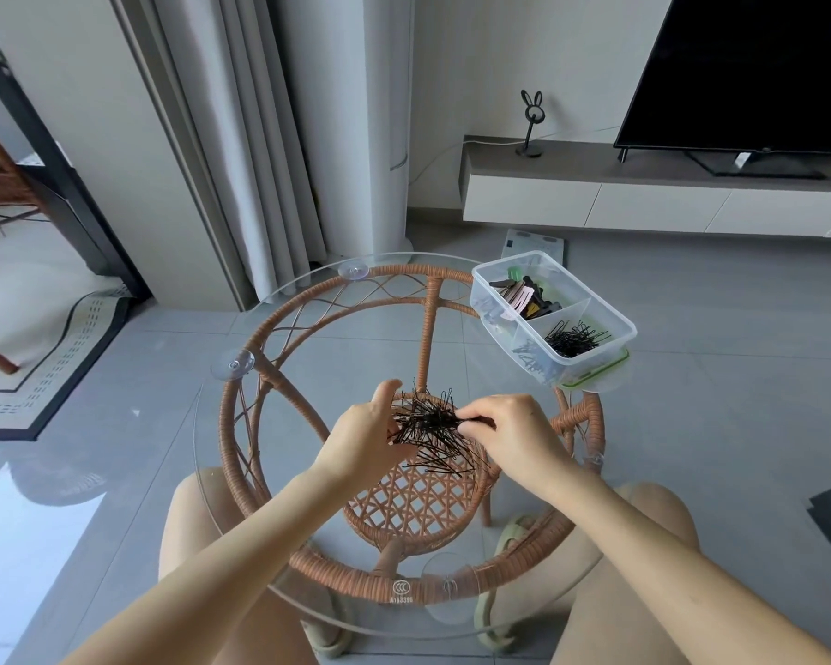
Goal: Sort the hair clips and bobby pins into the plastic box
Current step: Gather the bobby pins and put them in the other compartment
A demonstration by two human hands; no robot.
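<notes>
A tangled heap of black bobby pins (430, 431) lies on the round glass table top (308, 328) near its middle. My left hand (363, 436) cups the heap from the left, fingers curled against the pins. My right hand (509, 431) pinches a few pins at the heap's right side. At the table's far right edge stands the clear plastic box (596, 313) with dividers. Its far compartment holds coloured hair clips (524, 295). Its right compartment holds black bobby pins (574, 338). A near compartment holds something pale that I cannot make out.
The glass top rests on a brown rattan frame (241, 415) with suction cups; a woven lower shelf shows through the glass. My knees sit under the near edge. A TV on a low cabinet (644, 194) is far right, curtains far left.
</notes>
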